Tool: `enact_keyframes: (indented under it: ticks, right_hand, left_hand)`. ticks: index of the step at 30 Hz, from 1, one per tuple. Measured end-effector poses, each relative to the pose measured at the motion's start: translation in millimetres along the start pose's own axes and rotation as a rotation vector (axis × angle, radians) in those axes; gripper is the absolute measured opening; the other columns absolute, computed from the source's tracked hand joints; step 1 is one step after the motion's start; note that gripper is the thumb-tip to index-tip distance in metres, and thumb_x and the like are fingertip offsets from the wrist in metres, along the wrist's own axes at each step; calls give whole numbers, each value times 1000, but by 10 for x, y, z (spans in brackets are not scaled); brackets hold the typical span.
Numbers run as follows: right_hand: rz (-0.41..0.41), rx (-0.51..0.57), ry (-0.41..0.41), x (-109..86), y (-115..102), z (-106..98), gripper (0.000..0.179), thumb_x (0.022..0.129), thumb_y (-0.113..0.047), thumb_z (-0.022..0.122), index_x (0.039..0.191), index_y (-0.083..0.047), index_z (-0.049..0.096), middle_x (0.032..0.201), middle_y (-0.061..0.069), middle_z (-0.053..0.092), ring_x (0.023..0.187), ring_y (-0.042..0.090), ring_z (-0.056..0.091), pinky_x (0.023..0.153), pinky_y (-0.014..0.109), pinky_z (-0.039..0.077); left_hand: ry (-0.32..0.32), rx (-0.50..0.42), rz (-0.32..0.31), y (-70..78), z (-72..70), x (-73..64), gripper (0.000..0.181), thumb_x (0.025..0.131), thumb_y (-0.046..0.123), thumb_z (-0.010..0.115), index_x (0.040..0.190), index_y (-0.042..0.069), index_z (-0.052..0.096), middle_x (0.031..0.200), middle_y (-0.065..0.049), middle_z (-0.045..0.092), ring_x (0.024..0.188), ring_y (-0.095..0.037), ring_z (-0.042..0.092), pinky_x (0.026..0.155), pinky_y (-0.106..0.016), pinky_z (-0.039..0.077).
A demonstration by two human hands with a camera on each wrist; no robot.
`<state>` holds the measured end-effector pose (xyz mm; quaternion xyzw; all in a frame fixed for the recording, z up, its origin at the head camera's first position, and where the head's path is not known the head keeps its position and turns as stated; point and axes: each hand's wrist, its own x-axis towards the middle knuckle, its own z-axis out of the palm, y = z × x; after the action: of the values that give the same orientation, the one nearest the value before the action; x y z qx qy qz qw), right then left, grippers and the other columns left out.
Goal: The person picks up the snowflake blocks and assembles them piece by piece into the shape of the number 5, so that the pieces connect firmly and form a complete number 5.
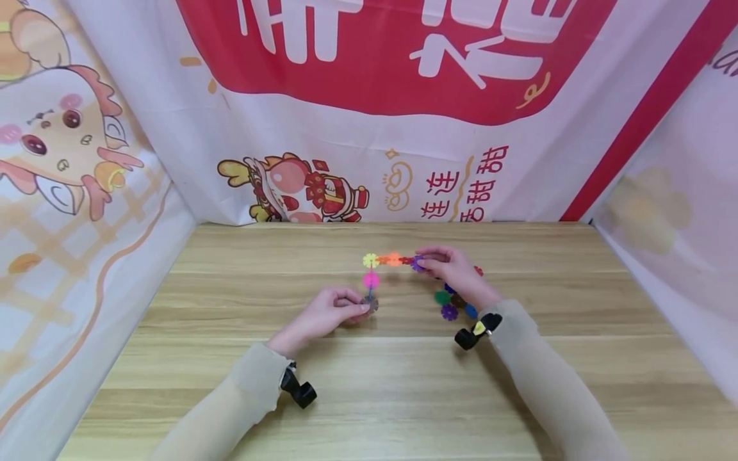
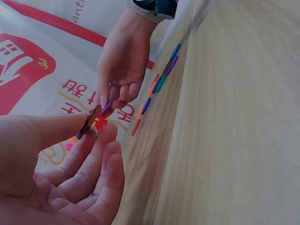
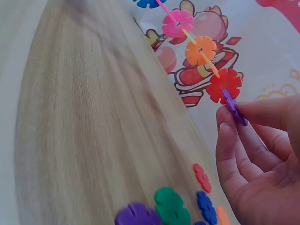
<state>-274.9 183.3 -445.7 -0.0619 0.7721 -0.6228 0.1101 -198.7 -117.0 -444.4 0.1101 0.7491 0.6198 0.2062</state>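
Note:
Both hands hold a chain of slotted plastic snowflake discs, joined edge to edge and raised above the table. My left hand point(image 1: 331, 309) pinches the brown disc point(image 2: 88, 123) at one end between thumb and fingers. From there the chain runs through a pink disc point(image 1: 371, 280) to a yellow disc point(image 1: 371, 260), then bends toward an orange disc point(image 1: 394, 259). At the other end, my right hand point(image 1: 455, 267) pinches a purple disc point(image 3: 235, 108). This purple disc meets the edge of a red disc point(image 3: 225, 86). A blue disc point(image 3: 149, 2) is cut off by the right wrist view's top edge.
Loose discs lie on the wooden table point(image 1: 375, 397) beneath and beside the right forearm, among them a green disc point(image 1: 442, 297), a purple one point(image 1: 449, 312) and a red one point(image 3: 202, 177). Printed cloth point(image 1: 323, 121) hangs behind the table and at both sides.

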Motion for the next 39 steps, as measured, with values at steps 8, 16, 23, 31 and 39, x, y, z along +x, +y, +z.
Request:
enact_keyframes:
  ticks: [8, 16, 23, 31, 39]
  right_hand:
    - [-18, 43, -23, 180, 67, 154, 40, 97, -10, 72, 132, 5, 61, 118, 13, 71, 99, 17, 69, 93, 40, 55]
    - [11, 36, -31, 213, 60, 215, 41, 96, -12, 73, 132, 5, 62, 116, 12, 72, 93, 17, 69, 87, 37, 57]
    - [6, 35, -31, 242, 81, 249, 38, 95, -11, 74, 129, 2, 64, 116, 11, 72, 94, 19, 69, 86, 37, 57]
    - [26, 36, -50, 255, 93, 293, 36, 96, -11, 72, 130, -1, 64, 115, 9, 72, 97, 20, 69, 84, 32, 57]
    - [32, -3, -35, 299, 91, 356, 35, 96, -10, 72, 129, 2, 64, 113, 11, 73, 91, 19, 69, 81, 31, 58]
  left_hand:
    - [53, 32, -42, -27, -38, -24, 22, 95, 10, 71, 111, -5, 64, 103, -16, 73, 93, -29, 69, 86, -39, 58]
    - [201, 15, -91, -8, -41, 9, 20, 97, 1, 65, 114, -6, 58, 100, -14, 73, 94, -27, 70, 85, -37, 58]
    - [274, 56, -83, -49, -68, 47, 32, 94, 2, 69, 122, -6, 55, 100, -14, 73, 92, -27, 70, 85, -37, 58]
    - [293, 168, -121, -67, -113, 59, 45, 84, 9, 83, 122, 2, 61, 99, -9, 70, 91, -23, 64, 84, -39, 51]
    - [287, 314, -145, -30, -116, 73, 44, 77, 17, 91, 111, 7, 65, 97, -6, 68, 88, -22, 63, 81, -40, 53]
